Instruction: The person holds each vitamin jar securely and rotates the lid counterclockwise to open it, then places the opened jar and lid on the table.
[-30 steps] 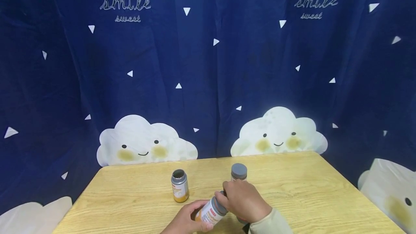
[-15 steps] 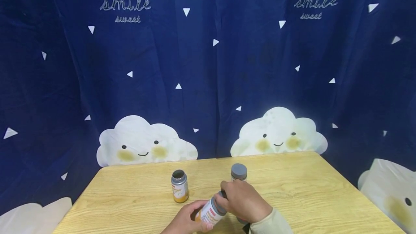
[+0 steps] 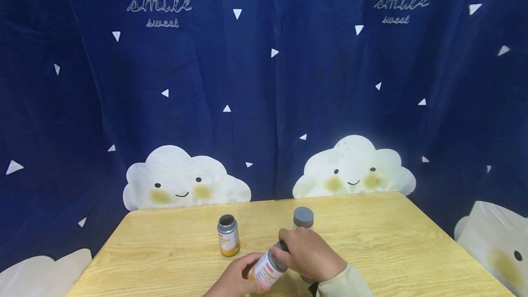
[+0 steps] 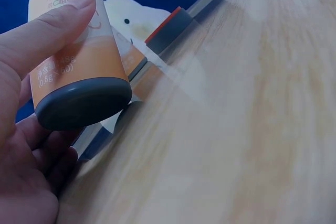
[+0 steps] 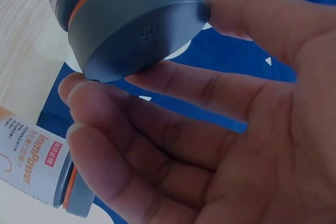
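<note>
My left hand (image 3: 237,276) holds a supplement bottle (image 3: 266,270) with a white and orange label, thumb across the label and its dark base (image 4: 86,103) towards me in the left wrist view. The bottle is tilted, its top leaning to the right. My right hand (image 3: 311,255) pinches its grey cap (image 5: 142,30) between thumb and fingers. An orange ring shows at the cap's lower edge in the right wrist view. Left of the hands stands a similar bottle (image 3: 228,238), uncapped, its dark mouth upward.
Behind my right hand stands another bottle (image 3: 303,217) with its grey cap on, partly hidden. A grey piece with an orange edge (image 4: 170,29) lies on the wooden table (image 3: 173,251). A dark blue curtain (image 3: 264,81) with clouds hangs behind the far edge.
My right hand's fingers have shifted slightly to the left and turned a little at the cap. The left hand and the other bottles have stayed in place.
</note>
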`<action>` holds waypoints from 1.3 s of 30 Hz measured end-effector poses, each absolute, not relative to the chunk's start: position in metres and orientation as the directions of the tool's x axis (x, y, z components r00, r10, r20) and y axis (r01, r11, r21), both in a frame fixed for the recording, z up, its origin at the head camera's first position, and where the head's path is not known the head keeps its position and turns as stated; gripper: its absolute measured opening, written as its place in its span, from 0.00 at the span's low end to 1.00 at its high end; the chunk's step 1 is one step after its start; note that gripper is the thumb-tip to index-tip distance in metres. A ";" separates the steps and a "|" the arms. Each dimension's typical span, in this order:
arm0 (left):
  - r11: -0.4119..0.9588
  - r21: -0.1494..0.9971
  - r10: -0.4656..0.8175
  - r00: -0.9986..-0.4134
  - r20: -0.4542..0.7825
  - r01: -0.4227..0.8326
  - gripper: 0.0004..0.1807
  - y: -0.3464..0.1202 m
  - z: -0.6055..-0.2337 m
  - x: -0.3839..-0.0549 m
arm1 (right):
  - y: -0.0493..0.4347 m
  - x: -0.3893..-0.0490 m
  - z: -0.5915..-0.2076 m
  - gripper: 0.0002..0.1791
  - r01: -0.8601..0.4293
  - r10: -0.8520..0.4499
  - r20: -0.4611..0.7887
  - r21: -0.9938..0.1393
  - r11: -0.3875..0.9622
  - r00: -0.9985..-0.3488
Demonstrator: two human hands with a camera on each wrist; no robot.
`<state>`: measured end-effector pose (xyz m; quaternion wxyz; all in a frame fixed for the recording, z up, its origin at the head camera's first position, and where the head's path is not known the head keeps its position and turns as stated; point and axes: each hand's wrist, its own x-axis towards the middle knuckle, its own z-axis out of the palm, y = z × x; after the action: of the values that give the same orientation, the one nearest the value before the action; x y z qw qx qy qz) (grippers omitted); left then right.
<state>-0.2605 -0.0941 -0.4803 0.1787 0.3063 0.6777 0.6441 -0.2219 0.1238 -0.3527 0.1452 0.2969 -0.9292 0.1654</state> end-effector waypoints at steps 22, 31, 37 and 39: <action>-0.027 0.981 0.654 -0.739 0.164 0.194 0.28 -0.093 -0.479 -0.262 | 0.131 -0.225 -0.348 0.08 -0.648 -0.560 0.333 -0.290 0.705 -0.758; -0.015 0.980 0.650 -0.743 0.159 0.197 0.28 -0.093 -0.478 -0.260 | 0.132 -0.225 -0.346 0.09 -0.645 -0.580 0.282 -0.330 0.689 -0.764; -0.010 0.982 0.641 -0.752 0.152 0.189 0.28 -0.094 -0.479 -0.260 | 0.133 -0.225 -0.345 0.11 -0.646 -0.597 0.252 -0.367 0.670 -0.762; -0.011 0.982 0.641 -0.752 0.153 0.191 0.28 -0.094 -0.480 -0.260 | 0.133 -0.225 -0.345 0.12 -0.649 -0.603 0.248 -0.366 0.667 -0.759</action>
<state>-0.2603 -0.0938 -0.4801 0.1754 0.3053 0.6811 0.6420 -0.2248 0.1329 -0.3448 0.0526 0.3434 -0.9113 0.2208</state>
